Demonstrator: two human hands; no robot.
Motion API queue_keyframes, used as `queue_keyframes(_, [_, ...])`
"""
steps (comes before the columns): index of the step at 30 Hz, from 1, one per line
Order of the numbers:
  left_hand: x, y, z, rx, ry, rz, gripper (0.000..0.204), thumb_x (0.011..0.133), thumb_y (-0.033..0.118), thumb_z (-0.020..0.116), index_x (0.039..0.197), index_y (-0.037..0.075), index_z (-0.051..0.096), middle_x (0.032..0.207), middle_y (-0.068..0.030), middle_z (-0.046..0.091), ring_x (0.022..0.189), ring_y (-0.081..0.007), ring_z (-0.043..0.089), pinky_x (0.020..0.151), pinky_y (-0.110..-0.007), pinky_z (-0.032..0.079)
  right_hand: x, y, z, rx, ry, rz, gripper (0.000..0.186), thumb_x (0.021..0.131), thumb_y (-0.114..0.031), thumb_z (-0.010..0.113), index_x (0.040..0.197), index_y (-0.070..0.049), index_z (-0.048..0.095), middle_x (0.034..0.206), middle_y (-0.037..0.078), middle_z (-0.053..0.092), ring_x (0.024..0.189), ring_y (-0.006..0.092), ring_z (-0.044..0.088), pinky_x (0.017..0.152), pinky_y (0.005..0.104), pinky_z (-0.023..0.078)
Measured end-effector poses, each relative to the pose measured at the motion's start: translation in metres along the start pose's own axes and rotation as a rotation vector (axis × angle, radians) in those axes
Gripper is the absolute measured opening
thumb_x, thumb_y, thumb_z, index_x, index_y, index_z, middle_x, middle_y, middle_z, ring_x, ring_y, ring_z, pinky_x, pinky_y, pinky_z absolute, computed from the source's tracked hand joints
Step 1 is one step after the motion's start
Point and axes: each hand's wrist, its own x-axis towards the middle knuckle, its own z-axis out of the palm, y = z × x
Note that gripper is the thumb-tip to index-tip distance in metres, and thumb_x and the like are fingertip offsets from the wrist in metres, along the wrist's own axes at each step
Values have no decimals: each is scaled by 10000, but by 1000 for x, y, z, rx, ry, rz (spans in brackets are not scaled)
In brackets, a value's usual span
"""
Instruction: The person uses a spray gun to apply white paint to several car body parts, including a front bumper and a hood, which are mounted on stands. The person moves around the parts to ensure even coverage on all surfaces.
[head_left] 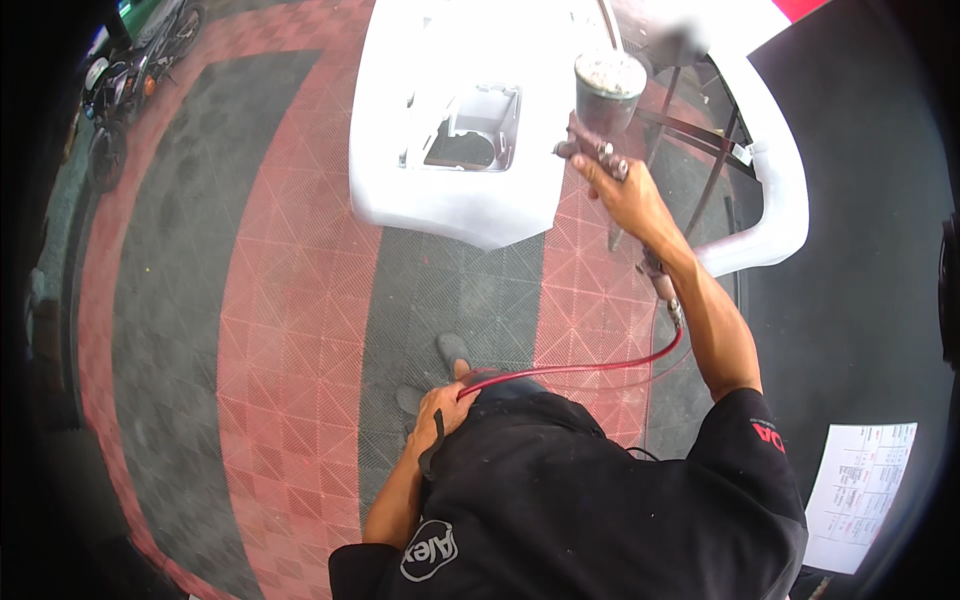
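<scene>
My right hand (630, 200) is wrapped round the grip of a spray gun (598, 155), arm stretched forward. On top of the gun sits a round paint cup (609, 88), its upper part pale and speckled. From the handle's lower end a red air hose (590, 368) curves back toward my body. My left hand (443, 408) is closed on this hose near my waist. Left of the gun stands a large white panel (450, 205) with a cut-out opening. A second white curved part (783, 195) is to the gun's right. Whitish haze blurs the area around the cup.
Dark stand bars (690, 130) run between the white parts. A black wall or board (860, 270) rises on the right, with a printed sheet (862, 495) lower down. The floor has red and grey tiles (290, 300). A motorcycle (130, 90) stands far left.
</scene>
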Motion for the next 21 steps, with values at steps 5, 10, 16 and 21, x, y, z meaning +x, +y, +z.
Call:
queue_keyframes(5, [0, -2, 20, 50, 4, 148, 411, 969, 385, 671, 912, -20, 711, 777, -222, 706, 741, -352, 723, 669, -453, 528, -13, 5, -11, -82, -113, -35, 617, 972, -592, 632, 832, 2, 714, 628, 58, 569, 588, 150, 541, 520, 371, 438])
queue_keyframes(10, [7, 21, 9, 36, -85, 33, 452, 999, 400, 619, 870, -29, 673, 806, -250, 700, 824, -431, 703, 772, -499, 533, 36, -23, -31, -139, -75, -97, 636, 963, -638, 583, 1328, -129, 696, 776, 134, 695, 612, 146, 608, 597, 385, 534])
queue_keyframes(16, [23, 52, 23, -33, 1, 58, 483, 988, 446, 638, 849, -13, 695, 637, -161, 609, 577, -290, 582, 615, -446, 468, 103, 10, -62, -84, 227, -197, 621, 961, -630, 622, 1095, -37, 750, 677, 43, 598, 576, 112, 515, 542, 320, 439])
queue_keyframes(21, [28, 66, 41, -10, 37, -46, 458, 990, 440, 636, 886, 3, 723, 644, -159, 620, 602, -288, 605, 623, -451, 470, 83, 31, -58, -47, 133, -118, 526, 956, -565, 673, 997, -44, 737, 735, 66, 646, 642, 157, 591, 600, 397, 491])
